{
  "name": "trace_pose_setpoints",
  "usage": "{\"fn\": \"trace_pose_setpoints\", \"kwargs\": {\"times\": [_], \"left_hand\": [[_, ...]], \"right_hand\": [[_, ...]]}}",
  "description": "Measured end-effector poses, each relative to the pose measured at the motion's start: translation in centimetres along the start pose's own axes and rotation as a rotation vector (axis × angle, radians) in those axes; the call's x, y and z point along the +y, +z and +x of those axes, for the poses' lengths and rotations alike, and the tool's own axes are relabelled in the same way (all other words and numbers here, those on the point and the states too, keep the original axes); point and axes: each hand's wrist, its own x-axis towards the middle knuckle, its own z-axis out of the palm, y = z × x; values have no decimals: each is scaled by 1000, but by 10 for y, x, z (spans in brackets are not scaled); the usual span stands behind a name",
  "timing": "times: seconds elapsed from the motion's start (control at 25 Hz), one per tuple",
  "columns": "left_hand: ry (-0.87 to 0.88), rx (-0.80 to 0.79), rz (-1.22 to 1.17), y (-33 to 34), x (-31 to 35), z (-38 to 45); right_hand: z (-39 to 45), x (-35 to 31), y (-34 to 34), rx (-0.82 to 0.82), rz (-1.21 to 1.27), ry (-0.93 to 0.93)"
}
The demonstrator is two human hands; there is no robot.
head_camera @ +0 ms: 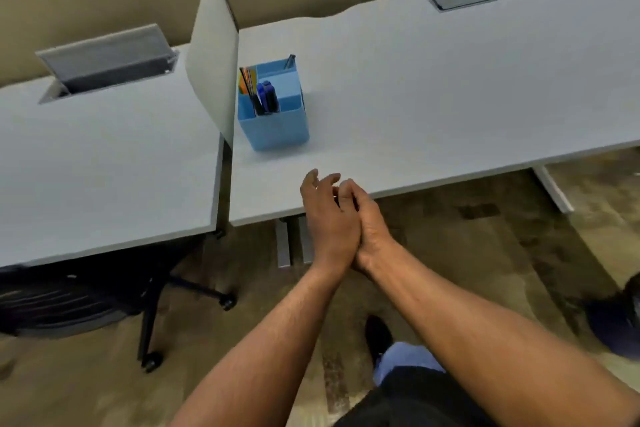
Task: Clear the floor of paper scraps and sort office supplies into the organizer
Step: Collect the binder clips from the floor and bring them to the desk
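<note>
At the counter's (433, 97) near edge, the left hand (329, 218) and right hand (369, 222) press together, fingers loosely curled, grasping nothing visible. The blue plastic compartmented organizer (273, 114) stands upright beyond them, toward the left edge, nearer the left hand, holding upright blue markers (268, 95).

open desk (433, 87) right of organizer (273, 128), divider panel (213, 55) close on its left
</note>
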Motion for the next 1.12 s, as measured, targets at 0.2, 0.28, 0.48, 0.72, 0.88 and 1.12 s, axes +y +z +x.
{"fn": "trace_pose_setpoints", "kwargs": {"times": [0.2,0.28,0.48,0.72,0.88,1.12], "left_hand": [[123,93,-14,22,31,90],[182,125,-31,23,34,114],[178,460,-80,-9,-4,180],[162,233,295,-57,-81,245],[218,36,480,-54,-100,257],[246,66,373,-46,-105,261]], "right_hand": [[76,-44,51,-159,167,36],[99,-52,64,-178,149,72],[179,-103,58,188,-238,195],[251,-138,88,261,-623,217],[283,-143,96,201,-718,290],[306,-157,95,109,-829,392]]}}
